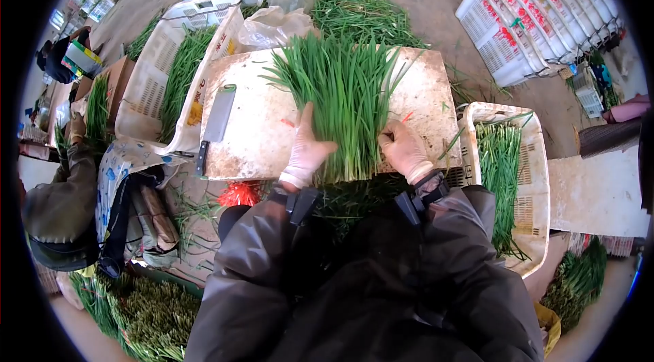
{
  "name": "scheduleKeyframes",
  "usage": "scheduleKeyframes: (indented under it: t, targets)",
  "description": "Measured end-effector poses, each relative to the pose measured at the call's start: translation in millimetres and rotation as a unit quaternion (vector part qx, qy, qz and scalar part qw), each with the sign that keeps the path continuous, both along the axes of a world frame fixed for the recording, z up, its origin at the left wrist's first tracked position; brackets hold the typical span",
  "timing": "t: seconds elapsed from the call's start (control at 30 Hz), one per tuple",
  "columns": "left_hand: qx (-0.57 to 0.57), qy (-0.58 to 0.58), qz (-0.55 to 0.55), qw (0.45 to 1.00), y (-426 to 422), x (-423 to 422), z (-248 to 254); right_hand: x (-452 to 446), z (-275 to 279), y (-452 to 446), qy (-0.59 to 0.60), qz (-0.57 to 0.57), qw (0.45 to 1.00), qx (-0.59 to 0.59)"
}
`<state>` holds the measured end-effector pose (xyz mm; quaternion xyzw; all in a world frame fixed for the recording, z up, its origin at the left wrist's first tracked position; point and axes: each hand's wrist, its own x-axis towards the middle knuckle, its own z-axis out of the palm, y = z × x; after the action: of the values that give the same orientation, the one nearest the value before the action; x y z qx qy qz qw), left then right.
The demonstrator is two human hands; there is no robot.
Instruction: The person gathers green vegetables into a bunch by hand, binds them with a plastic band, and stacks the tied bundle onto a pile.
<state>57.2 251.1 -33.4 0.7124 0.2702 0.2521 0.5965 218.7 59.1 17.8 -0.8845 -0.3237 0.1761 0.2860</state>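
A bunch of garlic chives (344,99) lies across a worn white board (238,113), leaf tips pointing away from me and cut ends at the near edge. My left hand (308,151), in a pale glove, grips the bunch's left side, thumb across the stems and a finger along its edge. At the right side my right hand (405,148), also gloved, is closed in a pinch; what it holds is hidden. Small red strips (407,116) show on both sides of the bunch. A cleaver (219,116) with a black handle rests on the board's left side.
Chives fill white crates at left (139,99) and right (538,191). A loose chive heap (361,11) and plastic bags (267,26) lie beyond the board. Stacked crates (538,14) stand far right. Red ties (238,193) hang below the board. Another person (65,205) sits left.
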Motion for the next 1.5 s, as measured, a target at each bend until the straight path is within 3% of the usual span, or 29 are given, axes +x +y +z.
scheduleKeyframes:
  t: [0.23,0.33,0.47,0.57,0.67,0.7,0.8,0.93,1.03,1.13,1.23,1.33,1.5]
  targets:
    - [0.049,0.069,-0.067,0.994,4,-8,17,-7,-3,7,-0.016,-0.062,0.989,-0.130]
    - [0.032,0.103,-0.077,0.991,0,-10,33,5,-44,-2,0.047,-0.037,0.998,-0.013]
    - [0.039,0.135,-0.099,0.985,2,-12,35,13,-62,-8,0.097,-0.059,0.993,0.031]
    - [0.051,0.145,-0.111,0.982,4,-13,36,11,-36,-5,0.001,-0.061,0.998,0.012]
    - [0.058,0.155,-0.115,0.979,1,-14,42,-2,3,1,0.030,-0.067,0.994,0.085]
    - [0.063,0.161,-0.115,0.978,1,-15,44,-5,2,2,-0.029,-0.019,0.992,0.117]
    - [0.078,0.167,-0.116,0.976,2,-15,45,-24,4,1,0.239,-0.001,0.953,0.185]
    - [0.096,0.144,-0.109,0.979,2,-15,35,-40,3,5,0.198,0.047,0.972,0.121]
    - [0.100,0.121,-0.107,0.982,1,-14,35,-43,-14,8,0.255,0.014,0.955,0.153]
    - [0.116,0.130,-0.099,0.980,0,-13,32,-42,-18,10,0.145,0.031,0.976,0.162]
    - [0.126,0.147,-0.094,0.977,-3,-12,31,-45,7,10,0.243,0.047,0.961,0.121]
    - [0.140,0.141,-0.082,0.977,-4,-8,17,-48,18,11,0.168,0.074,0.979,0.084]
    - [0.152,0.145,-0.061,0.976,-9,-8,19,-41,-4,9,0.192,0.091,0.972,0.102]
